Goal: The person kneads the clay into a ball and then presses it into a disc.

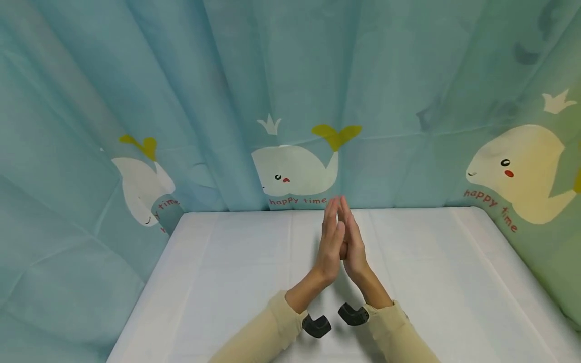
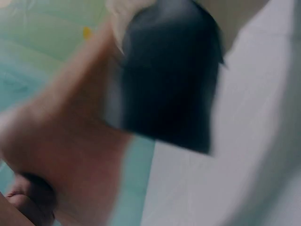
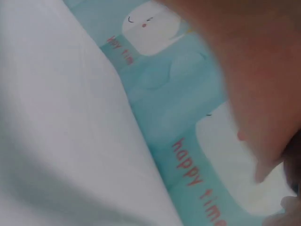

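Both hands stand upright over the white table, raised together in front of the curtain in the head view. The left hand (image 1: pixel 328 252) leans against the right hand (image 1: pixel 356 249), palm facing palm. Their straight fingers meet at the tips, and a narrow gap shows between the lower palms. Part of a thumb or finger shows inside that gap, in shadow. Blurred skin of a wrist and palm (image 2: pixel 70 155) fills the left side of the left wrist view. In the right wrist view, a hand (image 3: pixel 263 61) covers the upper right. No object shows in either hand.
A white-covered table (image 1: pixel 240 282) spreads beneath the hands. Behind it hangs a blue-green curtain (image 1: pixel 290 65) printed with whales and "happy time". Black wrist cameras (image 1: pixel 316 326) sit at the cream sleeves (image 1: pixel 268 333); one black camera (image 2: pixel 167 80) looms large in the left wrist view.
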`<state>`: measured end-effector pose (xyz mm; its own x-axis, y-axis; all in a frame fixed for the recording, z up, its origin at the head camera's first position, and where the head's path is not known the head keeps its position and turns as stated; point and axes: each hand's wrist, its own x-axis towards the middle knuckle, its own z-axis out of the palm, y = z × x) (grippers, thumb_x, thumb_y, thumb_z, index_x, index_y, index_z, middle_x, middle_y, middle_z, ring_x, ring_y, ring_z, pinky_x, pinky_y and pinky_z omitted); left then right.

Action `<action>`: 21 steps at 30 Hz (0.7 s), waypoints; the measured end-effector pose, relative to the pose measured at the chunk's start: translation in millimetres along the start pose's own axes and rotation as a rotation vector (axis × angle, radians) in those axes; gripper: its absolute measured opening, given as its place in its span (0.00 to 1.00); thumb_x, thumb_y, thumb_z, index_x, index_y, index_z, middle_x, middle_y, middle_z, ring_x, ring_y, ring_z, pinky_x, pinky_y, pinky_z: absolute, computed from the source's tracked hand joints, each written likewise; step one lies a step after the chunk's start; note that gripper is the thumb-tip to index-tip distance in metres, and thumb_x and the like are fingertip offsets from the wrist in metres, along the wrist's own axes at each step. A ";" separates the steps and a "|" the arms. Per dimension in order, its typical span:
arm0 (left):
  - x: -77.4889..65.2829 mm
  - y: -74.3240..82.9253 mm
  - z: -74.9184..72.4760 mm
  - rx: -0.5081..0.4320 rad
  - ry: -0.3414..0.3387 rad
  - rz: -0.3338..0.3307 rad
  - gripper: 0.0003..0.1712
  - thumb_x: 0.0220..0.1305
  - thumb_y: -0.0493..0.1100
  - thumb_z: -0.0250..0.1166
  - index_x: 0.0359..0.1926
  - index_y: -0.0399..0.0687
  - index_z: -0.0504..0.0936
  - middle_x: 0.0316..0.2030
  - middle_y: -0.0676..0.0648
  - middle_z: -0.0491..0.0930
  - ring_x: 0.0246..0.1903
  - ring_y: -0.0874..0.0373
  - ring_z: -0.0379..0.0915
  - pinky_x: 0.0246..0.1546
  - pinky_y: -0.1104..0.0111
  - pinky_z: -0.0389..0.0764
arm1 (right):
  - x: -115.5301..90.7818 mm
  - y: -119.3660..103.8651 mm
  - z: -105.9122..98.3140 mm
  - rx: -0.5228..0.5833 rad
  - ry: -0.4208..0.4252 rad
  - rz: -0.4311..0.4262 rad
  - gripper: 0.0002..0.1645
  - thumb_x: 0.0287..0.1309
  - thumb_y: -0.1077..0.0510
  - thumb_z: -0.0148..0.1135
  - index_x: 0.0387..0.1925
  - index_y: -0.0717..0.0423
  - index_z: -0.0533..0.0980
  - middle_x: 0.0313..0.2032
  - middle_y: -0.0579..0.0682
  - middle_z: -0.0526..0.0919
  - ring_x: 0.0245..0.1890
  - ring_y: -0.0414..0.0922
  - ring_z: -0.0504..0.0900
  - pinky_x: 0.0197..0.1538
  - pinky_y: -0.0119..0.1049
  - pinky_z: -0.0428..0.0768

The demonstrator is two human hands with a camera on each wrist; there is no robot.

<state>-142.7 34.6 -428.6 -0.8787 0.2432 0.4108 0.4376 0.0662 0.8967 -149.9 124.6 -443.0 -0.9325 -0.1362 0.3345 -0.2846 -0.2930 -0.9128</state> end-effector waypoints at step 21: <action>-0.4 4.8 -2.9 0.008 -0.082 0.045 0.37 0.81 0.62 0.30 0.84 0.58 0.40 0.82 0.57 0.36 0.80 0.59 0.29 0.77 0.46 0.39 | 3.9 -5.3 -5.2 -0.012 -0.015 -0.046 0.35 0.82 0.40 0.18 0.83 0.41 0.37 0.82 0.44 0.35 0.79 0.37 0.39 0.71 0.27 0.55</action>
<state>-140.8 31.9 -424.0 -0.8397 0.3243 0.4357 0.4780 0.0606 0.8762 -153.1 130.5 -438.1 -0.9150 -0.1369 0.3796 -0.3300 -0.2876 -0.8991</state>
